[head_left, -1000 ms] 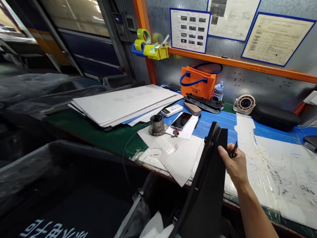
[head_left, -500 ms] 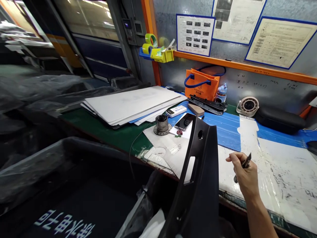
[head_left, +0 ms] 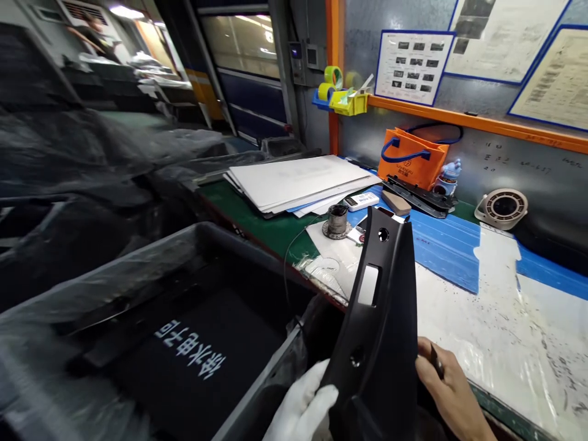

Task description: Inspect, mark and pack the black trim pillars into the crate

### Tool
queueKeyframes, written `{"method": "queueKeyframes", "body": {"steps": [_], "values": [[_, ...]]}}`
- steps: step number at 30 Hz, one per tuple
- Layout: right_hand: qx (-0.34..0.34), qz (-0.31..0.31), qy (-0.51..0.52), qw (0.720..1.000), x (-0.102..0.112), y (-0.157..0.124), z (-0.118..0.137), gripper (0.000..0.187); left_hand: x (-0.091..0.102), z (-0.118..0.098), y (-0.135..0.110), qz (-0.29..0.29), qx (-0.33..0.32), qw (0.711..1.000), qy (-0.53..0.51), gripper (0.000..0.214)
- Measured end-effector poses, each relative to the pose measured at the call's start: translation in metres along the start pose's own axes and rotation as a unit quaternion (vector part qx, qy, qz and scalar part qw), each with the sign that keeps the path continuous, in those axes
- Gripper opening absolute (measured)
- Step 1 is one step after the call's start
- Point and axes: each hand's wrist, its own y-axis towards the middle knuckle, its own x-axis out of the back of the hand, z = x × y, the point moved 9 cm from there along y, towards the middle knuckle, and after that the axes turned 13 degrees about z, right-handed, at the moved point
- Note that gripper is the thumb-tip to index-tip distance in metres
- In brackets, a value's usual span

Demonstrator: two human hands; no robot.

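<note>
A long black plastic trim panel (head_left: pixel 390 318) stands tilted upright in front of me, with a rectangular slot and round holes along it. My left hand (head_left: pixel 305 401), in a white glove, is closed on its lower left edge. My bare right hand (head_left: pixel 452 389) is at the panel's right edge, fingers curled and fingertips by the edge. A small dark knife (head_left: pixel 436 361) is held in that hand, mostly hidden by the fingers. The panel's lower end runs out of view.
At left is a plastic-lined crate (head_left: pixel 197 229) with a dark printed cover inside. The bench (head_left: pixel 261 236) carries white sheets (head_left: pixel 303 180), a wire spool (head_left: pixel 337 222), an orange bag (head_left: pixel 411 159) and a small fan (head_left: pixel 503 208). Another person (head_left: pixel 94 37) is far back.
My view has swung left. My right hand has come down from over the bench to the panel's edge, keeping the knife. My gloved left hand has come into view on the panel.
</note>
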Motion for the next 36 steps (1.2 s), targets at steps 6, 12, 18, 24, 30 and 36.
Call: {"method": "queueKeyframes", "body": {"steps": [6, 12, 18, 24, 30, 36], "values": [[0.008, 0.012, -0.021, 1.000, -0.025, -0.008, -0.008, 0.048, -0.010, -0.014, 0.015, 0.056, -0.030, 0.990, -0.123, 0.033], [0.018, 0.029, -0.021, 0.999, -0.031, -0.007, -0.010, 0.049, -0.011, -0.013, 0.017, 0.061, -0.029, 0.989, -0.128, 0.032], [-0.004, 0.023, 0.030, 0.999, -0.033, -0.007, -0.018, 0.051, -0.012, -0.020, 0.018, 0.072, -0.023, 0.990, -0.122, 0.030], [-0.014, -0.026, 0.101, 0.994, -0.033, -0.009, -0.035, 0.046, -0.011, -0.022, 0.021, 0.082, -0.009, 0.993, -0.081, 0.020], [-0.004, -0.077, 0.087, 0.993, -0.030, -0.011, -0.037, 0.040, -0.010, -0.036, 0.024, 0.098, -0.016, 0.994, -0.051, 0.013], [-0.031, -0.121, 0.086, 0.988, -0.027, -0.015, -0.047, 0.054, -0.013, -0.039, 0.023, 0.109, -0.013, 0.993, -0.044, 0.011]]}}
